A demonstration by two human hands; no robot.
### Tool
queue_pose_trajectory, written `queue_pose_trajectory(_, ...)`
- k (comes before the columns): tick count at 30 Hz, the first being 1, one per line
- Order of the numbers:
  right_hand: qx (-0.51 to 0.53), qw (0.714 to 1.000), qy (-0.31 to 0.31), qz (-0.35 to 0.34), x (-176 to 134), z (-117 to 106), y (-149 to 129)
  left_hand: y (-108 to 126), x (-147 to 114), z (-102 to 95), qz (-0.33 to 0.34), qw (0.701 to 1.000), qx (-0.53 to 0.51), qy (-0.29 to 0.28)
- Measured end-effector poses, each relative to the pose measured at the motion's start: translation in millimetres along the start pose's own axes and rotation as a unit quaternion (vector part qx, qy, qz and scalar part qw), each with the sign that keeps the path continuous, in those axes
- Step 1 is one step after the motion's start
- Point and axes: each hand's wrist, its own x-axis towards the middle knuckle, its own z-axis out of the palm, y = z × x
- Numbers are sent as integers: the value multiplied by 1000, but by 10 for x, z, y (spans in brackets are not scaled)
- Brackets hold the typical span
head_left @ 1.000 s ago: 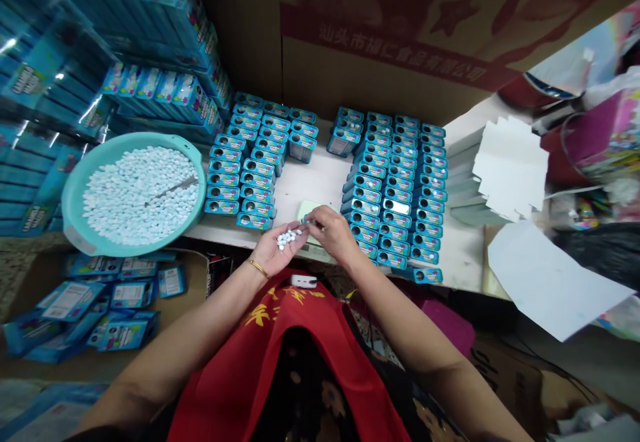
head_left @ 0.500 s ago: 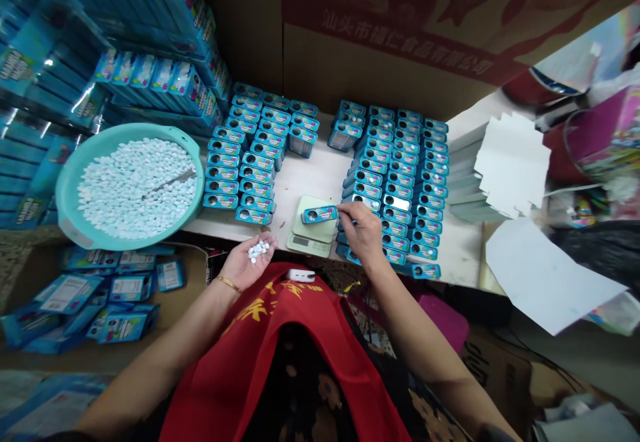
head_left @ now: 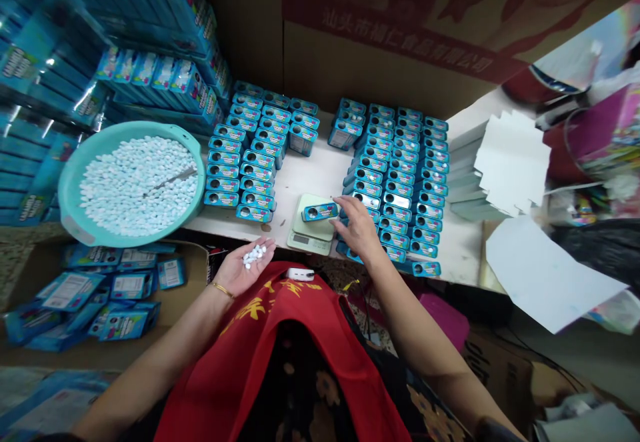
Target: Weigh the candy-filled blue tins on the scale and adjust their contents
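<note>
Palm up beside the table's front edge, my left hand [head_left: 244, 265] cradles a small heap of white mints [head_left: 255, 255]. A small blue tin [head_left: 320, 212] with a dark round opening lies on the pale green scale [head_left: 309, 243]. My right hand [head_left: 359, 229] is at the tin's right end, its thumb and fingers spread apart around that end. Whether a fingertip touches the tin, I cannot tell. At the left, a turquoise basin [head_left: 67, 212] holds many more mints, with a metal scoop or blade [head_left: 173, 181] lying on them.
Rows of blue tins stand left [head_left: 223, 172] and right [head_left: 400, 179] of the scale. A large carton [head_left: 350, 62] rises behind. White folded card stock [head_left: 513, 162] stands at the right. An open box of blue packets [head_left: 130, 285] sits below the basin.
My right hand's fingers have opened from a pinch at the tin's right end. My left hand has shifted slightly left and lower with the mints. The tin stays on the scale.
</note>
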Motion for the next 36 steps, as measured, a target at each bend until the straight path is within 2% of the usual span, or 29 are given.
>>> queue_pose_trajectory(4, 0, 999, -36, -21, 35, 10, -96, -30, -39, 38, -12, 1000, 11, -9)
queue_pose_trajectory(7, 68, 995, -60, -51, 8, 83, -390, -83, -42, 144, -38, 998, 25, -48)
queue_pose_trajectory(9, 92, 986, -107, -89, -47, 184, -629, -128, -24, 230, -48, 995, 29, -80)
queue_pose_trajectory(11, 68, 977, -161, -120, -114, 304, -829, -169, -5, 305, -51, 994, 26, -97)
queue_pose_trajectory(14, 3, 970, -211, -119, -197, 449, -965, -212, 0, 361, -51, 992, 27, -111)
queue_pose_trajectory(17, 0, 970, -226, -93, -222, 513, -925, -232, -11, 369, -49, 990, 35, -127)
queue_pose_trajectory(22, -9, 972, -222, -79, -152, 498, -805, -244, 30, 456, -52, 993, 50, -97)
queue_pose_trajectory(26, -4, 980, -184, -79, -32, 413, -744, -233, 103, 607, -33, 991, 56, -117)
queue_pose_trajectory(30, 37, 991, -114, -51, 104, 306, -581, -200, 147, 699, -25, 990, 49, -130)
queue_pose_trajectory(36, -13, 995, -96, -6, 202, 299, -294, -133, 140, 636, -14, 993, 72, -94)
